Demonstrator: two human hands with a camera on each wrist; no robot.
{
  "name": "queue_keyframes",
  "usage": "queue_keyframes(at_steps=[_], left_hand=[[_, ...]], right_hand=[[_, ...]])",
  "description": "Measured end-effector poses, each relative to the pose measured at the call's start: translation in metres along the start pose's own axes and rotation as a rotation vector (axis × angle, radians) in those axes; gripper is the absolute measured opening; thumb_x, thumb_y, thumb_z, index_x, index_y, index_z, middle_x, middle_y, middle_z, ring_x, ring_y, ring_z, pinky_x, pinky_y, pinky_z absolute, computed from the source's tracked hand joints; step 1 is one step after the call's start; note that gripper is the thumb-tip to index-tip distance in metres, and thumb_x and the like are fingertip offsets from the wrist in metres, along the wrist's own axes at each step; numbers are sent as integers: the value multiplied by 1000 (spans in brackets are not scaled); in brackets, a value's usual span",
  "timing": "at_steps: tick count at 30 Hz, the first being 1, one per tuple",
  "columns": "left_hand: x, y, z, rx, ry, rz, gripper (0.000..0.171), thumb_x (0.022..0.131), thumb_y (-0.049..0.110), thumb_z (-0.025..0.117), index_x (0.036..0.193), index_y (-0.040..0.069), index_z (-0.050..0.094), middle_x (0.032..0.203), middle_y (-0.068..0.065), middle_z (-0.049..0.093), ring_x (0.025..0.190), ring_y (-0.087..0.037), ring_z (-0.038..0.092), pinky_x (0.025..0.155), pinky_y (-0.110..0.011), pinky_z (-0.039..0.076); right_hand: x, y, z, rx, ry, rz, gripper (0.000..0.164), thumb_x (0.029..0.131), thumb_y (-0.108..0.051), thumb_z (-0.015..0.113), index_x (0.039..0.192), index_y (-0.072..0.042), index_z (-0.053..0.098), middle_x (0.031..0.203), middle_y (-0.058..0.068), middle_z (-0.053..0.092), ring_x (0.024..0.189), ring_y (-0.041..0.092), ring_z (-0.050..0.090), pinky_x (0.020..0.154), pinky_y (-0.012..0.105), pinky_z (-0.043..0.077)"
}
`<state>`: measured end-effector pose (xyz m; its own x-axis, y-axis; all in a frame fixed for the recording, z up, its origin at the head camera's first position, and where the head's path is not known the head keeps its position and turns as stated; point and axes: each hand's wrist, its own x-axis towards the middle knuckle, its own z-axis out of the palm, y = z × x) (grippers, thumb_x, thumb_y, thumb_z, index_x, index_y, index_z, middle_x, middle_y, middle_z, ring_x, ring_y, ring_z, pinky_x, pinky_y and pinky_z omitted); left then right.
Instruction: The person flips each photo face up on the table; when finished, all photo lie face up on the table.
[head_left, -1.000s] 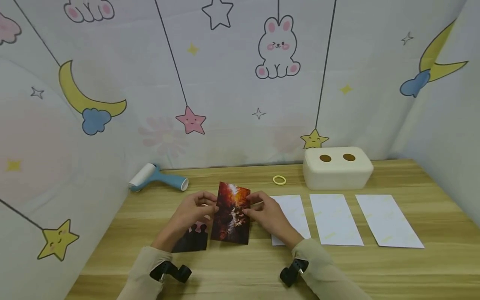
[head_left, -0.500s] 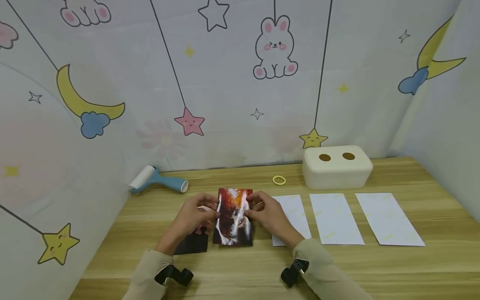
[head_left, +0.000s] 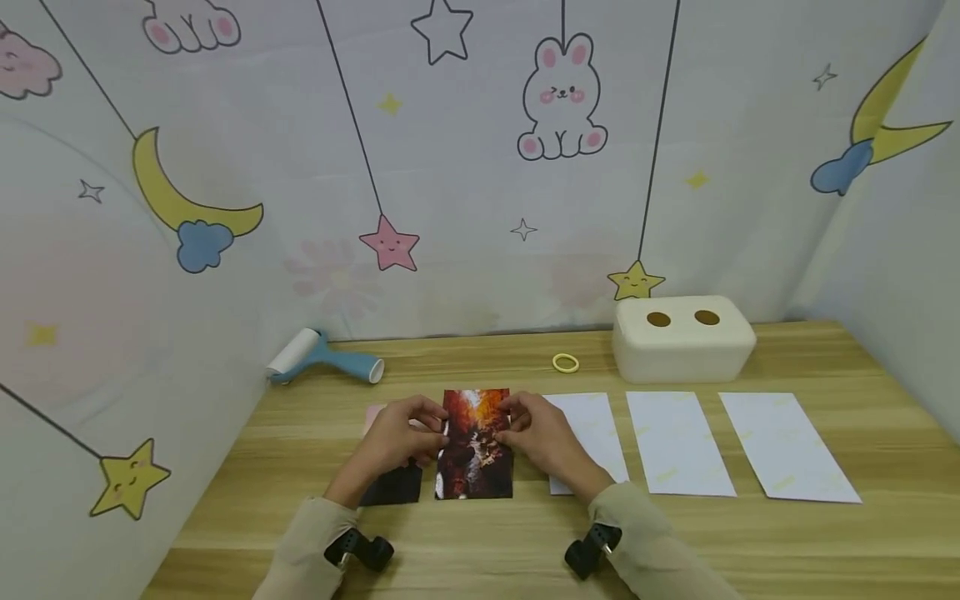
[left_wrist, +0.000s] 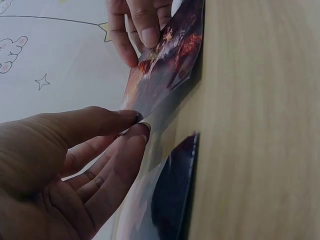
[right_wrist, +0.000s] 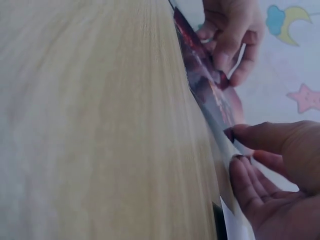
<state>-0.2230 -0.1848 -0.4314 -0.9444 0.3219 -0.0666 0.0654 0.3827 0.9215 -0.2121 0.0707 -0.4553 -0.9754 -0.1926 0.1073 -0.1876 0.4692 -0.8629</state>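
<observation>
A glossy picture card (head_left: 476, 462) in orange, red and black lies between both hands, close over the table. My left hand (head_left: 396, 437) pinches its left edge between thumb and fingers; in the left wrist view the thumb (left_wrist: 100, 122) presses against the card's corner. On the opposite side my right hand (head_left: 542, 433) pinches the right edge, its fingertips at the card in the right wrist view. Partly behind my left hand lies a second card (head_left: 396, 486), pink above and black below. To the right of my right hand rests a white card (head_left: 592, 417), partly covered by that hand.
Two more white cards (head_left: 678, 442) (head_left: 787, 446) lie in a row on the right of the wooden table (head_left: 480, 554). A cream box with two holes (head_left: 682, 350) stands behind them. A yellow ring (head_left: 566, 363) and a blue-handled lint roller (head_left: 326, 358) lie along the back.
The picture card has gone from tilted to nearly straight and moved slightly toward the person and lower. Both hands have kept their pinch on its edges and come down with it.
</observation>
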Motion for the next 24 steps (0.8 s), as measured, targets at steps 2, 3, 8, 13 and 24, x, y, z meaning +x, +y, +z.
queue_keyframes(at_steps=[2, 3, 8, 13, 24], left_hand=[[1, -1, 2, 17, 3, -8, 29, 90, -5, 78, 117, -8, 68, 96, -14, 66, 63, -18, 65, 54, -33, 55], [1, -2, 3, 25, 3, -10, 29, 90, -6, 78, 116, -8, 68, 95, -14, 66, 64, -18, 65, 54, -33, 55], [1, -3, 5, 60, 7, -14, 27, 90, -6, 78, 116, -7, 70, 94, -13, 67, 63, -19, 63, 55, -34, 54], [1, -3, 5, 109, 13, -7, 26, 90, -4, 79, 115, -6, 73, 92, -11, 68, 65, -19, 66, 57, -36, 57], [-1, 0, 5, 226, 33, 23, 26, 86, -3, 84, 111, -2, 76, 89, -7, 69, 64, -20, 70, 56, -36, 59]], right_hand=[[-1, 1, 0, -28, -8, -17, 39, 88, -3, 87, 124, -2, 72, 103, 5, 64, 84, 15, 66, 72, 35, 57], [-1, 1, 0, -39, -12, -26, 39, 87, -3, 87, 124, -2, 72, 104, 5, 65, 85, 16, 66, 74, 36, 57], [-3, 0, 0, -85, -20, -63, 40, 86, -2, 87, 123, 0, 71, 104, 6, 64, 88, 20, 64, 79, 39, 57], [-3, -2, 2, -107, -28, -66, 40, 87, -2, 86, 124, 1, 71, 102, 7, 60, 89, 21, 64, 80, 40, 58], [-2, -2, 6, -146, -21, -73, 42, 86, -2, 87, 125, 2, 71, 103, 8, 56, 89, 22, 63, 80, 39, 57]])
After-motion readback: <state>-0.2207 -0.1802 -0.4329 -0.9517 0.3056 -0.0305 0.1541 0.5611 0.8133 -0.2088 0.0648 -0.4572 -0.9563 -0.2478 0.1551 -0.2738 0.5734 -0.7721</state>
